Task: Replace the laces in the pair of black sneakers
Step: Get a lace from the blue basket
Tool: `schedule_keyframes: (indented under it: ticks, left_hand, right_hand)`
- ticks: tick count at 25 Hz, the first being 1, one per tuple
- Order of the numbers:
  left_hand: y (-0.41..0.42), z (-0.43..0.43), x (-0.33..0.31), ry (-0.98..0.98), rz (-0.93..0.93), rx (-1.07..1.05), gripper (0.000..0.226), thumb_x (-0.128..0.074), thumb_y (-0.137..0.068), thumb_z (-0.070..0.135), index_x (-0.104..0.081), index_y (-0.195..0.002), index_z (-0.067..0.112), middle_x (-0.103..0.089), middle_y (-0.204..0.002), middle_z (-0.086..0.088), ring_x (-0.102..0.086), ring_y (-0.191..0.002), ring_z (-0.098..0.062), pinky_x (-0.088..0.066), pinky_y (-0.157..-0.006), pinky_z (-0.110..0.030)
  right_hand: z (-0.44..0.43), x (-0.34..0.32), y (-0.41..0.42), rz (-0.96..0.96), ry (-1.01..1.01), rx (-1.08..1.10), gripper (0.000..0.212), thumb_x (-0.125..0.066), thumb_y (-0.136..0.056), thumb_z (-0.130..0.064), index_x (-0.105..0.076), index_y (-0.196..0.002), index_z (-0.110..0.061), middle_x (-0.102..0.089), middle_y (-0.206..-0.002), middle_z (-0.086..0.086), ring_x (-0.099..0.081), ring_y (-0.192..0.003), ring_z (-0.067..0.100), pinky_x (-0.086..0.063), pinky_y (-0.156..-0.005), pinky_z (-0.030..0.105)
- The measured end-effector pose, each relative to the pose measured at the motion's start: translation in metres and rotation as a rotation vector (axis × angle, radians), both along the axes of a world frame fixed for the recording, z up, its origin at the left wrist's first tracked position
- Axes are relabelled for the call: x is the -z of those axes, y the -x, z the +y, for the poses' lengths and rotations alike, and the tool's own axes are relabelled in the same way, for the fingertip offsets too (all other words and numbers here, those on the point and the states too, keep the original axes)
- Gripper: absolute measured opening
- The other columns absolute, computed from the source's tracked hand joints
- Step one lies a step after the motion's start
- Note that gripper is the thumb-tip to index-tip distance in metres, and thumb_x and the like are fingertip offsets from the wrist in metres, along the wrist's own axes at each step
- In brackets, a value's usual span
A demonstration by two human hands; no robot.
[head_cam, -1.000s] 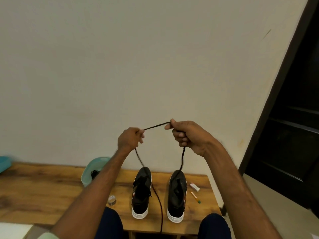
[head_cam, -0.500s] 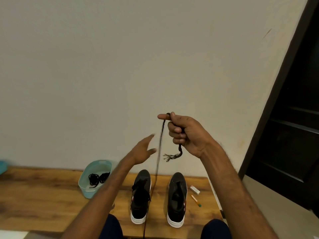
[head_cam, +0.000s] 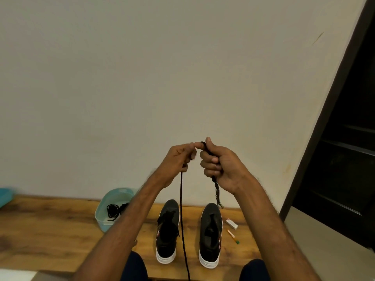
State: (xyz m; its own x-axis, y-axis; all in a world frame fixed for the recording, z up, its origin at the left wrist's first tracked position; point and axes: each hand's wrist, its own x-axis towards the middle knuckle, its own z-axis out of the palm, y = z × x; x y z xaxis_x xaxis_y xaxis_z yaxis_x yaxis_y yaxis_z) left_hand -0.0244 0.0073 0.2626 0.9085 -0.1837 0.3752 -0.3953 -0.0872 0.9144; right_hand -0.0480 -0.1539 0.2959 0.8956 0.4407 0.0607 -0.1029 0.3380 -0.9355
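TEXT: none I can read | white box on surface: face too small for me to make out

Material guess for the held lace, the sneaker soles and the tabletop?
Lace: braided textile cord, matte black; its short end is frayed into loose threads. Sneaker soles: probably rubber or foam, smooth white, matte. Tabletop: wood or wood-look laminate, brown with visible grain and low sheen; cannot tell which.

Lace hangs between sneakers, tub left, matchbox right, wall close behind
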Motion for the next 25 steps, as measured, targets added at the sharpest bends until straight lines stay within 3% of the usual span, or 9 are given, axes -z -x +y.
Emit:
schedule_keyframes:
  ticks: [2,6,8,11,18,20,22,23,25]
  left_hand:
    - [-0.004,0.0,-0.005,0.054,-0.034,-0.099,0.037,-0.043,-0.104,0.035,-0.057,-0.076,0.015,-0.042,-0.063,0.008,-0.031,-0.055,-0.006,-0.026,-0.052,-0.025]
    - [-0.003,-0.009,-0.009,-0.048,-0.076,-0.101,0.039,-0.044,-0.106,0.025,-0.061,-0.071,0.03,-0.053,-0.07,-0.004,-0.044,-0.071,-0.028,-0.038,-0.066,-0.042]
    - [0.006,-0.017,-0.011,-0.11,-0.043,-0.127,0.044,-0.038,-0.106,0.017,-0.061,-0.072,0.034,-0.062,-0.063,0.007,-0.056,-0.07,-0.018,-0.044,-0.069,-0.032]
    - [0.019,-0.027,-0.007,-0.159,-0.004,-0.075,0.038,-0.034,-0.104,0.003,-0.054,-0.075,0.018,-0.062,-0.053,0.021,-0.059,-0.057,0.008,-0.045,-0.06,-0.009]
    - [0.033,-0.017,0.0,-0.181,-0.146,-0.03,0.041,-0.037,-0.104,0.029,-0.055,-0.076,0.006,-0.05,-0.063,0.013,-0.044,-0.057,0.001,-0.038,-0.06,-0.008]
    - [0.034,-0.013,0.003,-0.214,-0.183,-0.026,0.039,-0.04,-0.105,0.03,-0.057,-0.075,0.011,-0.054,-0.067,0.012,-0.05,-0.066,0.001,-0.043,-0.069,-0.011]
    - [0.035,-0.008,0.008,-0.285,-0.204,-0.034,0.038,-0.042,-0.104,0.036,-0.059,-0.075,0.017,-0.057,-0.07,0.005,-0.055,-0.071,-0.015,-0.049,-0.075,-0.027]
    - [0.035,-0.006,0.009,-0.35,-0.215,-0.052,0.037,-0.044,-0.104,0.038,-0.06,-0.075,0.021,-0.057,-0.068,0.002,-0.054,-0.068,-0.021,-0.048,-0.072,-0.034]
    - [0.036,0.003,0.009,-0.513,-0.241,-0.12,0.034,-0.046,-0.103,0.037,-0.061,-0.075,0.026,-0.053,-0.059,0.009,-0.046,-0.056,-0.014,-0.04,-0.06,-0.032]
  right_hand:
    - [0.003,0.002,0.007,0.041,-0.106,-0.114,0.036,-0.044,-0.103,-0.039,-0.065,-0.087,-0.014,-0.024,-0.05,-0.008,-0.016,-0.041,0.004,-0.015,-0.038,0.017]
    - [0.008,0.003,0.022,0.01,-0.29,-0.355,0.04,-0.04,-0.101,-0.042,-0.06,-0.076,-0.018,-0.02,-0.05,-0.007,-0.013,-0.042,0.005,-0.012,-0.039,0.017]
    - [0.012,-0.001,0.026,-0.043,-0.397,-0.468,0.042,-0.038,-0.101,-0.043,-0.06,-0.078,-0.016,-0.02,-0.051,-0.006,-0.016,-0.042,0.005,-0.013,-0.039,0.017]
    - [0.014,-0.016,0.025,-0.135,-0.577,-0.6,0.042,-0.039,-0.101,-0.044,-0.06,-0.083,-0.013,-0.026,-0.052,-0.006,-0.02,-0.042,0.005,-0.019,-0.038,0.017]
    - [0.006,-0.046,0.004,-0.25,-0.577,-0.134,0.046,-0.027,-0.105,-0.047,-0.05,-0.077,-0.018,-0.036,-0.056,-0.007,-0.021,-0.05,0.007,-0.019,-0.041,0.018]
    - [0.009,-0.037,-0.008,-0.417,-0.357,0.209,0.041,-0.03,-0.108,-0.039,-0.048,-0.079,-0.017,-0.043,-0.062,-0.004,-0.031,-0.054,0.008,-0.024,-0.045,0.019]
    - [0.011,-0.018,-0.022,-0.794,0.067,0.507,0.033,-0.036,-0.107,-0.023,-0.05,-0.079,-0.015,-0.054,-0.07,-0.001,-0.046,-0.063,0.013,-0.035,-0.056,0.019]
    - [0.011,-0.005,-0.029,-0.985,0.291,0.534,0.028,-0.038,-0.103,-0.019,-0.052,-0.08,-0.014,-0.056,-0.075,-0.002,-0.05,-0.07,0.014,-0.038,-0.063,0.019]
    - [0.007,0.018,-0.036,-1.206,0.7,0.43,0.026,-0.037,-0.099,-0.025,-0.054,-0.085,-0.012,-0.054,-0.08,-0.008,-0.048,-0.075,0.009,-0.038,-0.068,0.017]
